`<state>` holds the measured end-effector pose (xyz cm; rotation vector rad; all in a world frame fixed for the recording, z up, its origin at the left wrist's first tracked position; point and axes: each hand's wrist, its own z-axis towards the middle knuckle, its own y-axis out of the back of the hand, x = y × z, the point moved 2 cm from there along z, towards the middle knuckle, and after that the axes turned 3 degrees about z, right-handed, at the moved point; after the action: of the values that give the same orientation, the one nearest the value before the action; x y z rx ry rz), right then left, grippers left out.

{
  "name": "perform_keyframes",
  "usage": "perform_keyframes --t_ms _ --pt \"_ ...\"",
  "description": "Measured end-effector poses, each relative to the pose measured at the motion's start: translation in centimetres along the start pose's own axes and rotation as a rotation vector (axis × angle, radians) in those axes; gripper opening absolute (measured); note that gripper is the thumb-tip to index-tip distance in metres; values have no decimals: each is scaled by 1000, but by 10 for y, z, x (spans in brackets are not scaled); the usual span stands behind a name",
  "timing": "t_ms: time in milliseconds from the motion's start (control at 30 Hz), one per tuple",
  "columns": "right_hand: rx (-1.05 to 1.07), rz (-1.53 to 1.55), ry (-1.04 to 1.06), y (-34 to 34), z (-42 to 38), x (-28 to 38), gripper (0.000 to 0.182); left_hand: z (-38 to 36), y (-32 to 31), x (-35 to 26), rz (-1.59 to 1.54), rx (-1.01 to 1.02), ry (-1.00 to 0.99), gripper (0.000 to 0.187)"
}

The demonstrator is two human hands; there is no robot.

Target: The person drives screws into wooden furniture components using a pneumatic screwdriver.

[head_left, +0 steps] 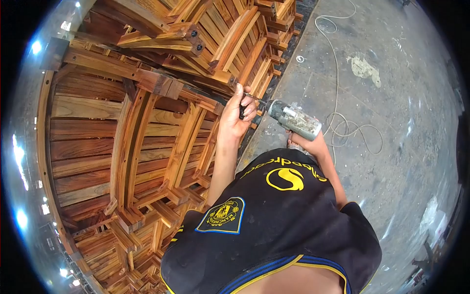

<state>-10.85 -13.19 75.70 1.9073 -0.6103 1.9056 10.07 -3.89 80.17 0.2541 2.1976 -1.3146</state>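
Note:
My right hand (309, 144) is wrapped round the grip of a worn, paint-spotted power drill (296, 120), whose thin bit points left. The fingers of my left hand (238, 113) are curled around a small black piece (242, 110) of a kind I cannot make out. Its thumb and fingertips are close to the drill's bit, beside the end of a wooden rail (223, 77). Whether the bit touches the wood is hidden by the fingers. Two dark bolt heads (197, 41) show on a nearby wooden leg.
Slatted wooden furniture frames (88, 130) are stacked along my left side, with legs and rails jutting toward me. A pale cord (337, 73) runs in loops over the grey concrete floor (416, 108) at right. A light dried patch (363, 68) marks the floor.

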Motion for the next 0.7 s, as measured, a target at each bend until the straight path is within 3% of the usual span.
perform_keyframes --t_ms 67,133,233,300,367,467,500,600,700 --pt "-104 110 -87 -2 -5 -2 49 -1 -2 1 32 -38 -12 28" --pt "-74 -143 136 4 -2 -33 60 4 1 1 20 -101 12 26" --pt "-28 -216 181 1 17 0 38 8 -1 -6 33 -57 -36 24" --pt "-43 -69 -5 -2 28 21 30 8 -15 -20 35 -44 -79 28" --pt "10 -160 89 1 49 33 31 9 -32 -42 13 -6 -128 27" --pt "-107 -345 439 -1 75 66 28 13 -54 -74 21 53 -201 27" --pt "-101 -359 449 1 85 81 28 11 -66 -87 66 56 -239 26" --pt "28 -392 659 -12 109 153 38 7 -98 -121 104 129 -320 27" --pt "3 -324 638 -21 129 196 24 4 -127 -156 226 136 -432 30"
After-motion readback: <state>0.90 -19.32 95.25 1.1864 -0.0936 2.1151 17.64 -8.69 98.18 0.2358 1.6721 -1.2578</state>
